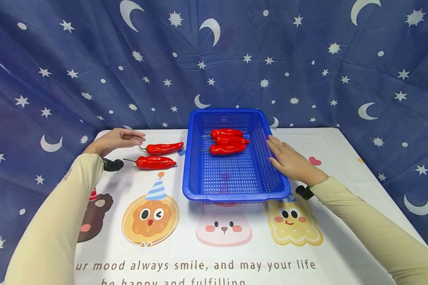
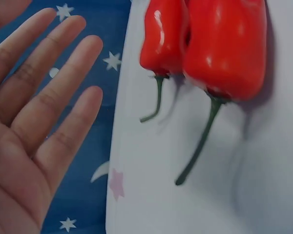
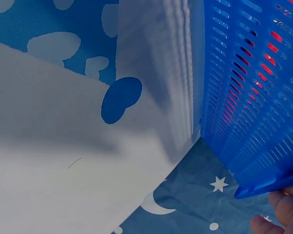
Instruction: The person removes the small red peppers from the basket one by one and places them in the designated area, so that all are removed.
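My left hand hovers over the table's left side with its fingers stretched out and nothing in it. Just right of it lie two red chili peppers, the farther pepper and the nearer pepper, stems toward the hand. In the left wrist view the palm is bare, beside the green stem of the larger pepper. My right hand rests on the right rim of a blue plastic basket, fingers laid fairly straight along it. Inside the basket lie three more red chili peppers, side by side.
A white tablecloth with cartoon prints and lettering covers the table. Behind it hangs a dark blue curtain with moons and stars, close to the basket's far side. A small dark wrist camera sits under the left wrist.
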### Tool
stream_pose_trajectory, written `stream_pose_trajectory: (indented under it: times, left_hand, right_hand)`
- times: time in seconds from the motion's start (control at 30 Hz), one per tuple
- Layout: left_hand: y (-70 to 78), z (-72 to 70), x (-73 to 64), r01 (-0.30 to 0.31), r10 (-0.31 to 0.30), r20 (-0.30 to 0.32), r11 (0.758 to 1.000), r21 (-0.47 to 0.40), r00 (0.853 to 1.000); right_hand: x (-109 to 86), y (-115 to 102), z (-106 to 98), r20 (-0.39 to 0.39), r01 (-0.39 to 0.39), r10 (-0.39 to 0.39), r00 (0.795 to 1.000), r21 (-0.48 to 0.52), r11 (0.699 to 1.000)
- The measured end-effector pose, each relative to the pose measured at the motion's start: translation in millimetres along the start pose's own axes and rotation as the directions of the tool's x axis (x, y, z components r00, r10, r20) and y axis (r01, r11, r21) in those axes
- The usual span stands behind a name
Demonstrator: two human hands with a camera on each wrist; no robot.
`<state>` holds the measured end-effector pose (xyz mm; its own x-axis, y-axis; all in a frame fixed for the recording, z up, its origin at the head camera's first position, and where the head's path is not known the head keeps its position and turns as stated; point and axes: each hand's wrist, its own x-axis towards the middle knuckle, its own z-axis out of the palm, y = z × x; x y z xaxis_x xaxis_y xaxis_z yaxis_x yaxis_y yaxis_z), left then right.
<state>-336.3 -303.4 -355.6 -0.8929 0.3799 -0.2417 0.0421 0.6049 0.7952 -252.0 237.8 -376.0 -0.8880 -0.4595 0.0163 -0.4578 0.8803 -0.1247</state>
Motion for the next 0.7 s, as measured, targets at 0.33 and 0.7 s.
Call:
stream_pose_trajectory:
  times: [0.33,0.7]
  left_hand:
    - [19.1,-1.9,-3.8,-0.050,0.049,-0.019,0.999,-0.018,0.999]
    - [42.8,-2.7,-1.4,-0.072,0.072,-0.010,0.997,0.007,0.997]
  right_hand:
    - [0.1,-1,-1,0.001,0.005,-0.005,1.000,-0.009,1.000]
    - [0.3,-1,-1,-0.006,0.013,-0.013,1.000,-0.005,1.000]
